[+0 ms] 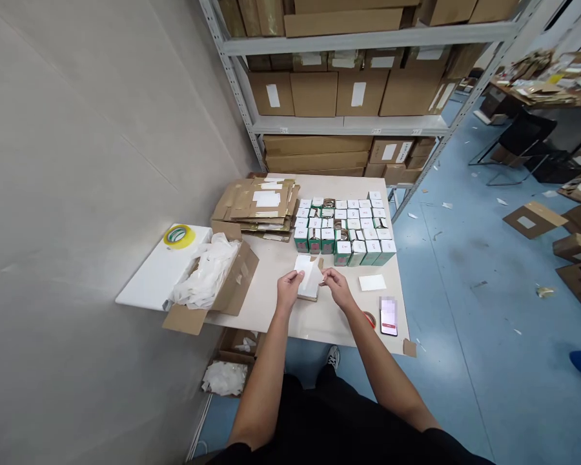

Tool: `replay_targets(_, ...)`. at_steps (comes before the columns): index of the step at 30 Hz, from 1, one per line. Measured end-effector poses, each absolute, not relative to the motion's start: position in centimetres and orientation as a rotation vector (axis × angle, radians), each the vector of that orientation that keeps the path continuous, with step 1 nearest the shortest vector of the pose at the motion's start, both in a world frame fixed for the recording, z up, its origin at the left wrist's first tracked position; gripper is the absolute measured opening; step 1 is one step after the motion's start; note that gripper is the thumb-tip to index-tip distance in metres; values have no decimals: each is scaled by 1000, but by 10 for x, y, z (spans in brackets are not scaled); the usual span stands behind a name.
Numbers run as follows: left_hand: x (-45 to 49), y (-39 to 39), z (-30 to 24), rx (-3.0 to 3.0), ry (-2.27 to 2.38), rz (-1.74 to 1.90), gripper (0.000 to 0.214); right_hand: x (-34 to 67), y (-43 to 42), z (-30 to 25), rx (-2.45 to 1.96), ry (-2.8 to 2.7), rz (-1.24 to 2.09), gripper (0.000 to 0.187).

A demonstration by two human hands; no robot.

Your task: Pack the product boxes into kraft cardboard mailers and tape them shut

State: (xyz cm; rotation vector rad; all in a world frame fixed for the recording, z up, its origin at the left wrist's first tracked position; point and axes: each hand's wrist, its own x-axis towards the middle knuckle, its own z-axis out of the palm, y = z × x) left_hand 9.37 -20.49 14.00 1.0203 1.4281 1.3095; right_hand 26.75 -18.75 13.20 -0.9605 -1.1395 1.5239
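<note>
My left hand (pixel 289 289) and my right hand (pixel 336 285) both pinch a white sheet or bag (pixel 308 274) over a small brown box (pixel 308 296) on the beige table (pixel 275 258). Just behind stand several small green boxes with white tops (pixel 343 226) in rows. A flat white card (pixel 372 282) lies to the right of my right hand.
An open carton of white plastic bags (pixel 212 276) sits at the left, with a yellow tape roll (pixel 179 236) on a white board. Flattened cartons (pixel 257 205) are stacked at the back. A phone (pixel 388 316) lies near the front edge. Shelves of cartons (pixel 348 90) stand behind.
</note>
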Motion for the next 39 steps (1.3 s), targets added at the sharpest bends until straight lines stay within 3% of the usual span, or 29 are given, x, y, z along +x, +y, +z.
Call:
replay_targets(6, 104, -212, 150, 1173, 1448, 1333, 42, 241, -192, 138, -1071, -1026, 1507, 43)
replay_targets(10, 85, -222, 156, 1174, 1412, 1412, 43, 223, -197, 145, -1031, -1109, 1429, 36)
replay_targets(20, -96, -290, 147, 461, 1751, 2115, 41, 142, -231, 149, -1024, -1015, 1318, 32)
replay_targets(27, -175, -379, 147, 435, 1897, 2198, 41, 20, -280, 136, -1026, -1288, 1492, 36)
replay_targets(33, -242, -466, 127, 342, 2109, 2169, 39, -97, -325, 100, -1001, -1499, 1734, 27)
replay_targets(39, -292, -562, 84, 206, 2396, 2056, 32, -195, -363, 22, -1120, -1677, 1854, 29)
